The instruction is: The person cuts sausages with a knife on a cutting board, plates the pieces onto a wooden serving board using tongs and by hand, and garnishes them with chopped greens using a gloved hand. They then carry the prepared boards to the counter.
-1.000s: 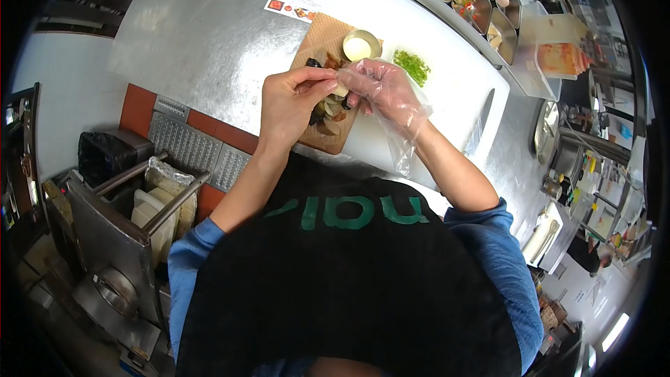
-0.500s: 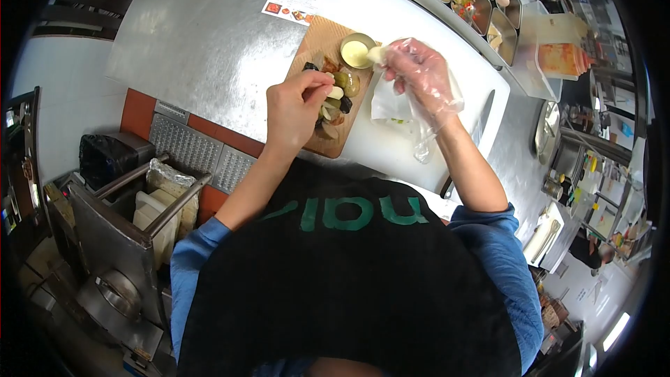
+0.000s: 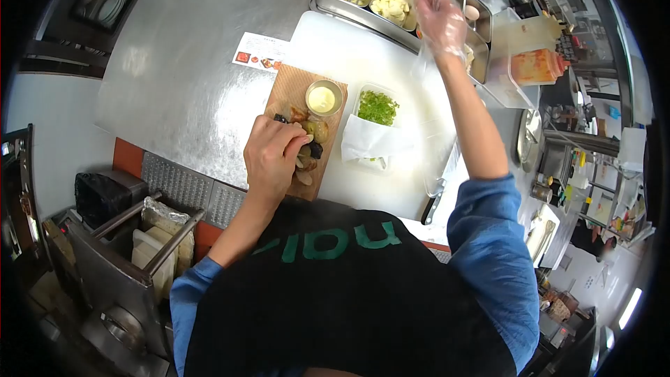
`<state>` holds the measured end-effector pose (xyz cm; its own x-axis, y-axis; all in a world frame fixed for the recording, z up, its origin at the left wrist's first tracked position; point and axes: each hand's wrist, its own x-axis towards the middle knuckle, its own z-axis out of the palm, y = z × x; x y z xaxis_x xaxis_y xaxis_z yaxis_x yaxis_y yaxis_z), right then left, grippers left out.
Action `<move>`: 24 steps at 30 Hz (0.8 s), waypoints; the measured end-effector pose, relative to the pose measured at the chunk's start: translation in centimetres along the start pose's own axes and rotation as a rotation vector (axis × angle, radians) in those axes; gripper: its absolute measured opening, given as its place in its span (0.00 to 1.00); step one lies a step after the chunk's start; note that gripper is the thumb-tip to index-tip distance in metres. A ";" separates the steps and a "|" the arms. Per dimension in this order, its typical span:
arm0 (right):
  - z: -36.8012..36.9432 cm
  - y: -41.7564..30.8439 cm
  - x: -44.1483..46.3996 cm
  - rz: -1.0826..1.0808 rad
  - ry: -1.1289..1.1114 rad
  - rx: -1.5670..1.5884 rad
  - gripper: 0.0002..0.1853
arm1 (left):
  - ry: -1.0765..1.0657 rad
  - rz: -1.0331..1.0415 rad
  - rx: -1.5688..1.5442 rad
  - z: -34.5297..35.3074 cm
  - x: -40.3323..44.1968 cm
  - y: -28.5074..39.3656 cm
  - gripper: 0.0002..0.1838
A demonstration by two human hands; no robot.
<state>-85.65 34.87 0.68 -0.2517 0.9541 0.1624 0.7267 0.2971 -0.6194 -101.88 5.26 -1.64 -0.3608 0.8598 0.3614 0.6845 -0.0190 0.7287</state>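
Observation:
My bare left hand [image 3: 271,157] is closed in a pinch over the wooden board [image 3: 287,84], apparently on a small pale piece of food [image 3: 309,137]. Under and beside its fingertips lie potato-like pieces [image 3: 318,130] and dark chunks [image 3: 316,150], partly hidden by the hand. A metal cup of pale yellow sauce [image 3: 322,100] stands on the same board. My right hand [image 3: 441,24], in a clear plastic glove, reaches over the metal ingredient pans [image 3: 412,35]. Its fingers are drawn together; whatever they hold, if anything, is hidden.
On the white cutting board [image 3: 314,35] sits a clear tub of chopped green herbs [image 3: 378,107], partly covered by white paper [image 3: 377,138]. A knife [image 3: 434,204] lies at its near right edge. A plastic bin with a sauce bottle [image 3: 537,68] stands right. A printed card [image 3: 259,51] touches the wooden board.
My right hand has moved from beside the sauce cup, where it held a pale piece, up and right to the pans. My left hand stays over the food. The view has shifted, uncovering the herb tub.

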 end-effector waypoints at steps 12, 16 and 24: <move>0.5 -3.9 -6.0 -0.778 0.046 -0.152 0.09 | 0.018 -0.103 -0.003 -1.0 -0.3 -0.2 0.11; 0.5 -4.8 -14.9 -0.576 -0.130 0.041 0.12 | 0.108 -0.003 0.038 -2.5 -0.6 0.3 0.13; -3.9 -5.0 -29.0 0.037 -0.075 0.418 0.08 | 0.161 -0.129 -0.138 -5.3 -6.7 3.8 0.06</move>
<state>-79.49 5.89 2.11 -0.2868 0.9540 0.0874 0.4183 0.2068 -0.8845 -100.20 -3.29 1.75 -0.5435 0.7672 0.3406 0.5376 0.0065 0.8432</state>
